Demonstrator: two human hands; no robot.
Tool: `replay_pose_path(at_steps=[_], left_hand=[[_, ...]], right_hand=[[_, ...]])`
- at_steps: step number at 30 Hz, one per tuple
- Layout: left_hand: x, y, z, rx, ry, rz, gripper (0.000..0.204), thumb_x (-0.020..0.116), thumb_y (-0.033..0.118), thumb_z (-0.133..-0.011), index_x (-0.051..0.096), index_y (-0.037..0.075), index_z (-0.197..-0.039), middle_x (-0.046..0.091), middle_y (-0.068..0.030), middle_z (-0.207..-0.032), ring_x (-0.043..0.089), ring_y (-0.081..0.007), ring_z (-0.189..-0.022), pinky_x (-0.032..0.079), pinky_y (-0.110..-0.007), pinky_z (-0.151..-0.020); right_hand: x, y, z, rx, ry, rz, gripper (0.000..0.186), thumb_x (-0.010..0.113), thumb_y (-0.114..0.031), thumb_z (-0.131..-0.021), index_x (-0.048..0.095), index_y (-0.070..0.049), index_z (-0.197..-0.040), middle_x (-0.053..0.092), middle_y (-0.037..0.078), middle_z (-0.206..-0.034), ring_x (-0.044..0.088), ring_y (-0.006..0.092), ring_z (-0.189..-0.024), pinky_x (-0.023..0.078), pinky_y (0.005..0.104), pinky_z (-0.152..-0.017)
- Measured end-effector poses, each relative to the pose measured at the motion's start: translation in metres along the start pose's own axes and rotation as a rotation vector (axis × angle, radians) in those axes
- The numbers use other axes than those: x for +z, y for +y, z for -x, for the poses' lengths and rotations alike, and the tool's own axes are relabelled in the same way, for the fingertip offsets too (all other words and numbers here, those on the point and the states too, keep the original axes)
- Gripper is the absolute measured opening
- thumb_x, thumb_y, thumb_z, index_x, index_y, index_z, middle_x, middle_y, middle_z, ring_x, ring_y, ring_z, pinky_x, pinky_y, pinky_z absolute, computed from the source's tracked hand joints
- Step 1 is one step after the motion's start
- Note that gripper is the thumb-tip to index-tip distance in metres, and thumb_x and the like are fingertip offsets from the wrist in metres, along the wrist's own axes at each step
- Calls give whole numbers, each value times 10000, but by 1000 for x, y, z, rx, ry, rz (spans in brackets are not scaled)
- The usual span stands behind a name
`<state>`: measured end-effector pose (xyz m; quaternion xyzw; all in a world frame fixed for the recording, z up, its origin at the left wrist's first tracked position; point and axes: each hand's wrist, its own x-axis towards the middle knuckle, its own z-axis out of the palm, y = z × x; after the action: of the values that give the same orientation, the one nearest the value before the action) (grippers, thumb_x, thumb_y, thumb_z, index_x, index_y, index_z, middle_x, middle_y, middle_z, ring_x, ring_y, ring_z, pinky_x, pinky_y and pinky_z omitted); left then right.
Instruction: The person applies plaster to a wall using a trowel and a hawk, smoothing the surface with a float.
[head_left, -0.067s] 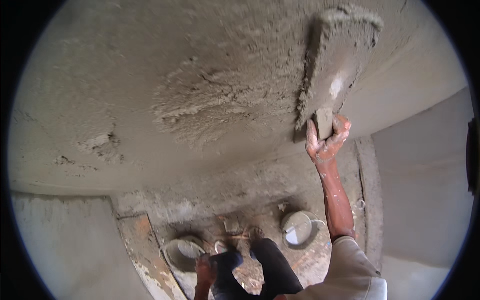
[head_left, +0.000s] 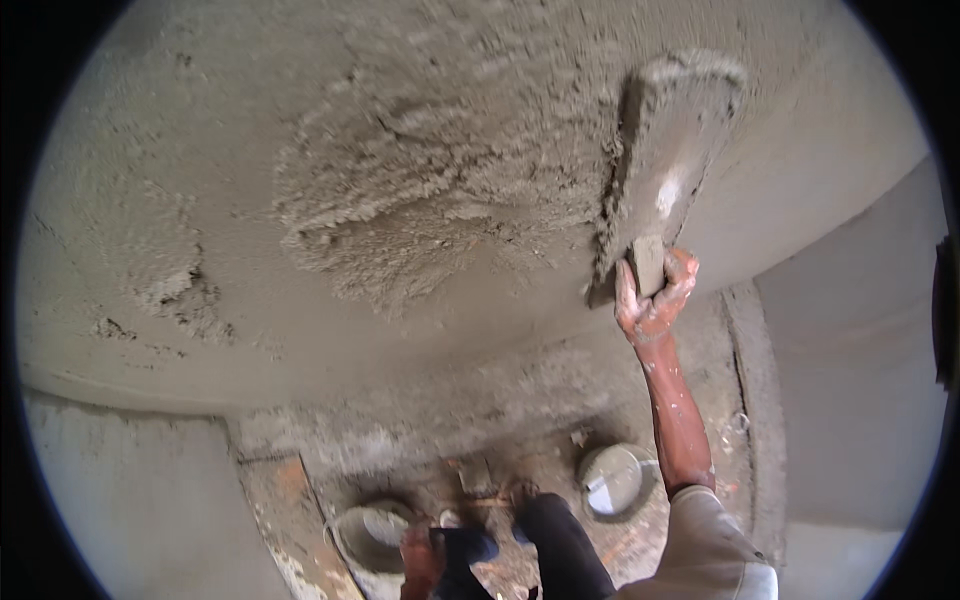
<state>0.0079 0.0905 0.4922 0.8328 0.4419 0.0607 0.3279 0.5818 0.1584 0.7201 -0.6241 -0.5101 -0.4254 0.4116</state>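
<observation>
My right hand [head_left: 657, 295] is closed round the handle of a long plastering float [head_left: 672, 165], arm stretched out ahead. The float's blade lies against the wet grey wall [head_left: 830, 120], with mortar caked along its left edge and far end. Just left of it, a rough, lumpy patch of mortar [head_left: 420, 220] stands out from the smoother plaster. Down at the lower edge hangs my left hand [head_left: 422, 555], beside a bucket of grey mix [head_left: 350, 540]. Its fingers are too blurred to make out.
A second bucket [head_left: 617, 480], holding greyish liquid, stands on the floor right of my legs. The floor [head_left: 370, 440] is rough and stained with mortar. Side walls rise at left [head_left: 130, 480] and right [head_left: 850, 350]. A stained board-like strip [head_left: 290, 520] runs along the left.
The whole view has shifted slightly, and the float appears a little lower in it, still against the wall. My right hand keeps its grip; my left hand stays low by the bucket.
</observation>
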Motion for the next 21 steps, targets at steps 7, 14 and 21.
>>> replay_pose_path(at_steps=[7,14,21], left_hand=[[160,-127,-9,89,52,-50,415,579,249,-1057,578,54,-1423,713,-278,-1170,677,-486,-1050,559,-541,-914],[231,-228,-27,110,201,218,327,550,266,-1077,646,84,-1331,697,-285,-1214,657,-492,-1112,534,-559,-966],[242,-301,-18,165,382,175,283,580,199,-1045,680,48,-1263,702,-278,-1194,657,-482,-1118,520,-528,-999]], right_hand=[[12,-18,246,149,25,-56,645,790,10,-872,408,28,-1391,574,209,-1109,569,388,-987,464,531,-886],[-20,-105,200,117,209,-13,407,812,-64,-888,529,63,-1151,538,250,-1018,574,412,-902,472,506,-800],[-37,-241,-11,13,325,-37,537,753,-279,-936,519,95,-1243,592,300,-1123,639,454,-1033,553,519,-904]])
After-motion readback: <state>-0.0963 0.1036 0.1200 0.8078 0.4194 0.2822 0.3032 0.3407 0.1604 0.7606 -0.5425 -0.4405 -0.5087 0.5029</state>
